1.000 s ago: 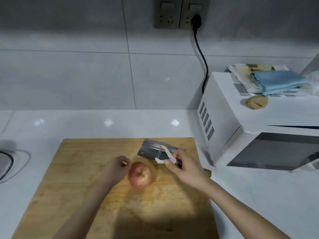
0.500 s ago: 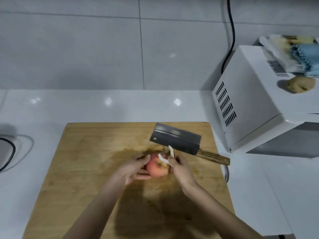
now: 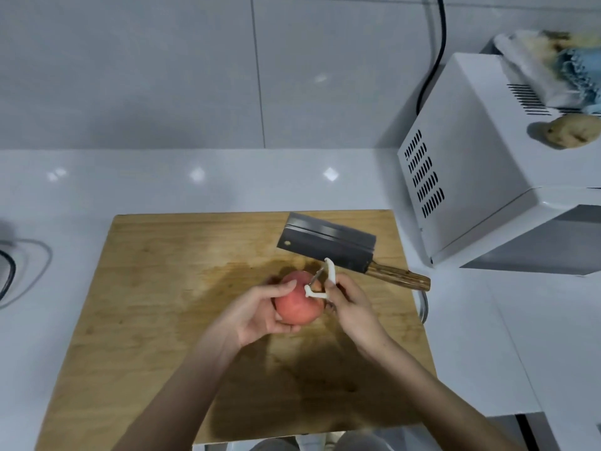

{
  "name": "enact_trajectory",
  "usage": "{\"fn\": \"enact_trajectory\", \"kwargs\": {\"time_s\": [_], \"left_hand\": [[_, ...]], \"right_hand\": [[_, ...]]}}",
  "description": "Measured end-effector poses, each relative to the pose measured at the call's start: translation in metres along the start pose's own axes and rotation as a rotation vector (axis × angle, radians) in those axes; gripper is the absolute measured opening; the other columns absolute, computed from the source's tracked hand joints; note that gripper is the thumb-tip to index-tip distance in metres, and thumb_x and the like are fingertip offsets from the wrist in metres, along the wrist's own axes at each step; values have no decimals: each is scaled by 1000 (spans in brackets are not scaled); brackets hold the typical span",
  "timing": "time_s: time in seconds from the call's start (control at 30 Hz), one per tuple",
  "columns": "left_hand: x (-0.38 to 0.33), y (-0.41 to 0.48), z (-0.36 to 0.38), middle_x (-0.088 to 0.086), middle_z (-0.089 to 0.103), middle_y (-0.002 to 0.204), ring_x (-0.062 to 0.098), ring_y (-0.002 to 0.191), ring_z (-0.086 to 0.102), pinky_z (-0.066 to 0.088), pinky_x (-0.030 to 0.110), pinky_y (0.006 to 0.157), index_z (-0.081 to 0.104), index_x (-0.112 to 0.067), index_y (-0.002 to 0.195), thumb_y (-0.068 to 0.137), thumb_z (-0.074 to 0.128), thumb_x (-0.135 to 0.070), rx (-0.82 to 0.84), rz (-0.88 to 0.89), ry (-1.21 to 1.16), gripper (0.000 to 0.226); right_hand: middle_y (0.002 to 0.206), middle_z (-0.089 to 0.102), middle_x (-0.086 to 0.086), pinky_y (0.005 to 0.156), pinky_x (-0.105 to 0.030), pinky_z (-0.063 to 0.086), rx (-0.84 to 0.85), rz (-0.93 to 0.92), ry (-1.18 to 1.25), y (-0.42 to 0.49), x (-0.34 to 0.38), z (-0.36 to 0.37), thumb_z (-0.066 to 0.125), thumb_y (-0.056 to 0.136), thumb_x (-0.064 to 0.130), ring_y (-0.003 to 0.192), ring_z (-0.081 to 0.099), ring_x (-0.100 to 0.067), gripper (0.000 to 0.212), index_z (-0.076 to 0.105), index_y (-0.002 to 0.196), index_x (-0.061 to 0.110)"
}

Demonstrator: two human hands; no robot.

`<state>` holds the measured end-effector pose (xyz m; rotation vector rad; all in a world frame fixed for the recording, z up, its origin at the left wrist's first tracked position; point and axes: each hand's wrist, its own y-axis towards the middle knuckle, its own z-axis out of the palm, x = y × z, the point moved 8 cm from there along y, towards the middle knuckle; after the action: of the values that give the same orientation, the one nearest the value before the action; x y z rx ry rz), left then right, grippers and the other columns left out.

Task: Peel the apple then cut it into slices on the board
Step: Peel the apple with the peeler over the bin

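A red apple [image 3: 297,304], still in its skin, is cupped in my left hand [image 3: 260,312] just above the wooden cutting board [image 3: 156,304]. My right hand [image 3: 349,302] grips a white Y-shaped peeler [image 3: 322,283], whose blade rests against the apple's upper right side. A cleaver [image 3: 328,244] with a wooden handle lies flat on the board's far right part, behind both hands.
A white microwave [image 3: 481,177] stands to the right of the board, with cloths [image 3: 559,70] and a potato [image 3: 567,133] on top. A black cable [image 3: 435,56] runs up the tiled wall. The white counter [image 3: 195,177] surrounds the board; a dark cord [image 3: 8,275] lies at far left.
My left hand has closed on the apple and lifted it off the board. My right hand has brought the peeler from over the cleaver onto the apple.
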<state>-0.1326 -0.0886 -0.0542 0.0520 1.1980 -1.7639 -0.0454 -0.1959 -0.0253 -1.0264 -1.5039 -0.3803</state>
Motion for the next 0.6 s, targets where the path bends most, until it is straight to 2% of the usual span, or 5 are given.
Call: {"fn": "enact_trajectory", "kwargs": {"time_s": [0.1,0.17,0.27,0.43,0.6], "left_hand": [[0,-11,1,16,63,118,38,97,63,53,37,64,56,-15,123,54,84,-31,30,33,-153,76],[-3,-19,1,17,62,120,41,99,64,56,45,68,57,-13,121,43,92,-31,22,65,-181,87],[-8,-36,7,16,57,128,41,106,62,56,52,73,55,-13,124,45,91,-32,-28,92,-93,89],[-32,-68,23,-1,58,124,30,106,61,56,40,65,62,-38,110,52,76,-46,-82,291,401,60],[-30,-81,50,2,54,132,31,104,63,55,32,53,58,-38,123,48,84,-48,69,172,394,80]], "right_hand": [[73,55,6,62,-25,38,112,-142,-241,-6,25,-5,45,97,26,67,51,-8,17,57,86,20],[67,56,4,54,-23,33,124,-256,-536,-10,42,-12,47,95,28,60,50,-10,18,58,83,22],[54,52,8,47,-22,26,-100,-542,-945,-22,84,-26,52,88,25,50,48,-13,20,60,70,18],[59,64,5,54,-25,41,-165,-721,-1104,-27,113,-34,45,83,30,55,59,-18,27,67,74,18],[58,62,1,59,-27,44,-261,-912,-1206,-39,128,-29,62,77,19,57,58,-23,10,69,75,13]]}}
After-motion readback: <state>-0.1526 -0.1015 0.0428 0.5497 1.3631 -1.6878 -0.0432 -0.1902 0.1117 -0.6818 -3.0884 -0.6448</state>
